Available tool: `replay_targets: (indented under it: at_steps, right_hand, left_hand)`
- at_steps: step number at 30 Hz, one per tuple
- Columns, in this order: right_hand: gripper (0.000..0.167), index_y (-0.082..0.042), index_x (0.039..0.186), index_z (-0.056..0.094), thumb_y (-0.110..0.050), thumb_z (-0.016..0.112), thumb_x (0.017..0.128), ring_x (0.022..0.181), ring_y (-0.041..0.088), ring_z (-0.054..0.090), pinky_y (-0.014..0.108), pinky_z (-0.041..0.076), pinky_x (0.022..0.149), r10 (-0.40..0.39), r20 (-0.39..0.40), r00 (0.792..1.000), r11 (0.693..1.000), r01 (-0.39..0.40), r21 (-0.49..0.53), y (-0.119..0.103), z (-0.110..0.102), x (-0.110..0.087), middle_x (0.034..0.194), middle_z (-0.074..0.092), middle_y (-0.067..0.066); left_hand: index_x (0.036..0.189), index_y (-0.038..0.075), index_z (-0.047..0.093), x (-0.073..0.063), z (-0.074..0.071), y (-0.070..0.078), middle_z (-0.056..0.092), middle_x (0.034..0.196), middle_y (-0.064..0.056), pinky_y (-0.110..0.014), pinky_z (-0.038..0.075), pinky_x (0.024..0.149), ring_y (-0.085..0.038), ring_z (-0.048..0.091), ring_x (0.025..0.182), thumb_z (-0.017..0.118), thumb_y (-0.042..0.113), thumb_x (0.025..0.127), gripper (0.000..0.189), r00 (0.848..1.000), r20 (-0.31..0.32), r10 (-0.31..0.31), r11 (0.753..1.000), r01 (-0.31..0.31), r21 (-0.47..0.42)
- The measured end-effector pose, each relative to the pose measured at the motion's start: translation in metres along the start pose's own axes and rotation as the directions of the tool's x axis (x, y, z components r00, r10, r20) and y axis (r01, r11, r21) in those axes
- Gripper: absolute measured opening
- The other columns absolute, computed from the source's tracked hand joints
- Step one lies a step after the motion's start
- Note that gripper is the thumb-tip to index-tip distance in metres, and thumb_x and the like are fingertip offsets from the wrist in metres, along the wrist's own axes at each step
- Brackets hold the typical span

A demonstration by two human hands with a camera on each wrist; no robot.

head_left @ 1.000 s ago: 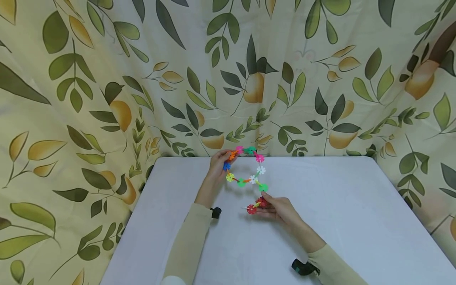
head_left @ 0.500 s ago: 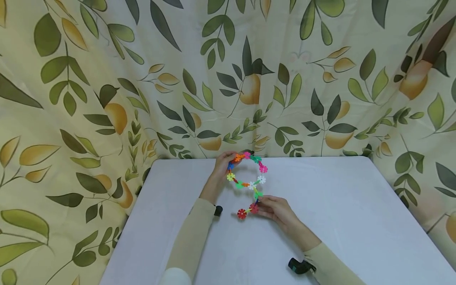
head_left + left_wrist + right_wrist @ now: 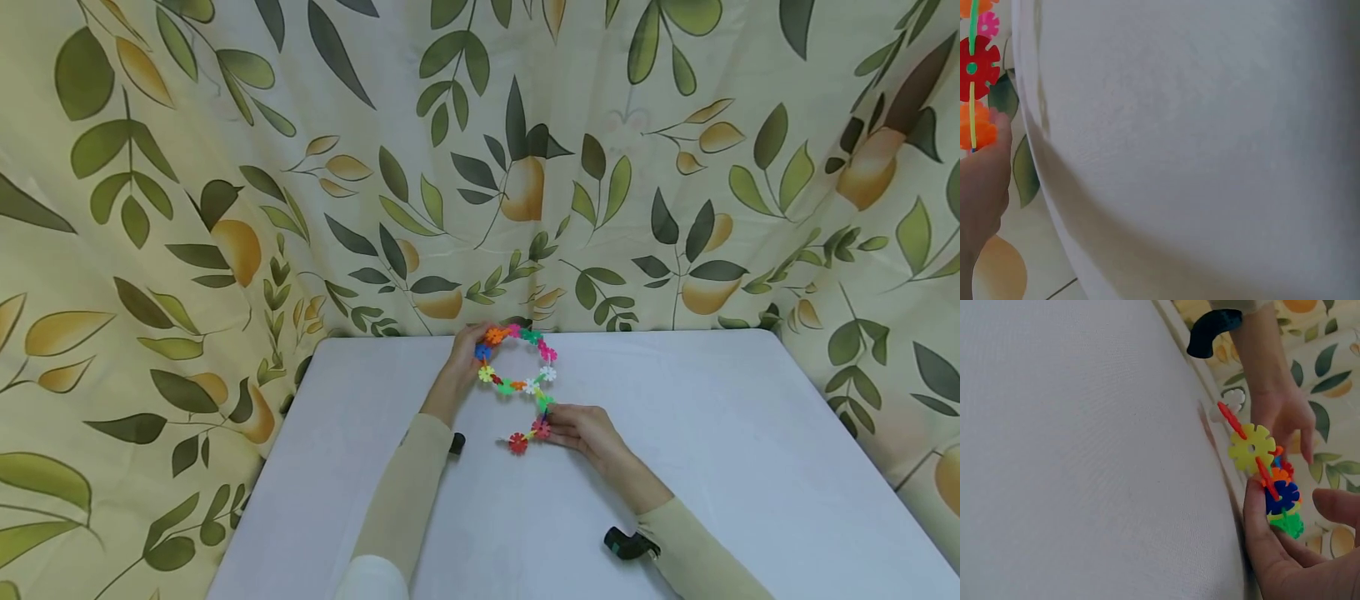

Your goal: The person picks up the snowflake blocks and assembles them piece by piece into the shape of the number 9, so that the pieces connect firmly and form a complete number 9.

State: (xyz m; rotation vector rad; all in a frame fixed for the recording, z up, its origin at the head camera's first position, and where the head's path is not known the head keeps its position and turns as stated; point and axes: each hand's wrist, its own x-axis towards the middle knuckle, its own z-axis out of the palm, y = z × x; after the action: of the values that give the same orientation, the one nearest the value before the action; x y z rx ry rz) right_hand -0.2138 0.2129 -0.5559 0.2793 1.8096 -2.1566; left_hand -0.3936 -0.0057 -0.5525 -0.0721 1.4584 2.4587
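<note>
A chain of colourful plastic snowflake discs (image 3: 531,387) is joined into a ring with a short tail. It is held above the white table. My left hand (image 3: 455,367) grips the ring at its upper left, by the orange and blue discs. The left wrist view shows its thumb against an orange disc (image 3: 977,127), below a red one. At the tail, just below the ring, my right hand (image 3: 592,433) holds the discs near a green one. Red discs (image 3: 517,443) end the tail, left of the fingers. In the right wrist view a yellow disc (image 3: 1252,448) and a blue disc (image 3: 1283,497) show.
The white-covered table (image 3: 720,433) spreads under both arms. A leaf-and-fruit patterned curtain (image 3: 615,192) hangs behind it and to the sides. Dark wrist cameras sit by both cuffs, the right one (image 3: 628,543) standing out from the sleeve.
The ring has come slightly down in the head view and turned a little, still in both hands. The right hand has shifted its hold slightly at the tail, whose red end swung left.
</note>
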Motion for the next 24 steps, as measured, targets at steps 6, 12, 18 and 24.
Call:
replay_targets:
  at_steps: [6,12,18,24]
  right_hand:
    - [0.047,0.017,0.140,0.052,-0.015,0.061,0.106,0.102,0.020,0.073,0.038,0.059,0.093,0.012,-0.022,1.000,1.000,-0.012,-0.020,-0.004,0.001,0.003,0.126,0.069,0.022]
    - [0.054,0.014,0.148,0.045,-0.017,0.061,0.106,0.101,0.023,0.073,0.038,0.060,0.092,0.012,-0.039,0.999,0.999,-0.014,-0.048,-0.008,0.002,0.005,0.139,0.058,0.030]
    - [0.060,0.009,0.153,0.040,-0.021,0.062,0.106,0.097,0.029,0.075,0.041,0.061,0.087,-0.003,-0.040,0.999,0.994,-0.001,-0.109,-0.009,-0.001,0.005,0.148,0.050,0.032]
    - [0.061,0.009,0.151,0.043,-0.025,0.064,0.105,0.100,0.035,0.075,0.043,0.062,0.083,-0.062,-0.083,0.995,0.964,0.038,-0.263,-0.014,-0.008,0.002,0.141,0.056,0.031]
  left_hand:
    - [0.127,-0.012,0.057,0.003,-0.005,-0.004,0.062,0.104,-0.010,-0.033,0.054,0.091,-0.018,0.059,0.094,0.055,0.014,0.108,0.032,1.000,0.002,-0.026,0.999,0.026,0.020]
    - [0.138,-0.013,0.052,0.002,-0.007,-0.004,0.065,0.119,-0.019,-0.033,0.048,0.086,-0.027,0.058,0.107,0.052,0.020,0.110,0.044,0.998,-0.007,-0.061,0.991,0.062,0.116]
    - [0.147,-0.009,0.050,0.000,-0.006,-0.003,0.050,0.154,-0.022,-0.043,0.036,0.120,-0.033,0.046,0.143,0.042,0.024,0.111,0.049,1.000,-0.019,-0.014,0.959,0.019,0.283]
    - [0.144,-0.002,0.058,-0.009,-0.006,0.003,0.049,0.155,-0.016,-0.043,0.025,0.125,-0.030,0.042,0.146,0.050,0.036,0.108,0.053,0.996,-0.080,0.026,0.901,0.011,0.433]
